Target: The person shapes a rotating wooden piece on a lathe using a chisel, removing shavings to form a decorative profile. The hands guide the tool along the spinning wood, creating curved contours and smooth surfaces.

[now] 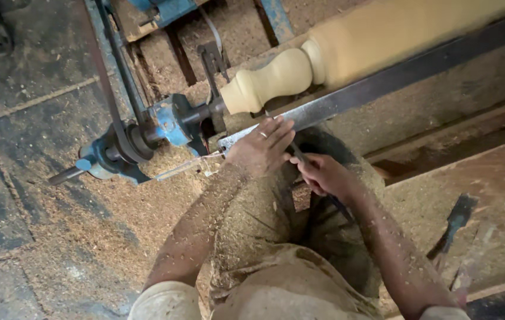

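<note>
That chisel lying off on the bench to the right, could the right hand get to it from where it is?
Probably yes. The spare chisel lies in the open on the sawdusty bench, nothing over it. But the right hand is gripping the turning tool, so it would have to let go first.

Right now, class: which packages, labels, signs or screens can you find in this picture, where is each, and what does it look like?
None: no package, label, sign or screen shows.
Only a pale turned wooden piece on a blue lathe head, a dark metal rest bar, and both hands on a thin tool amid sawdust.
</note>
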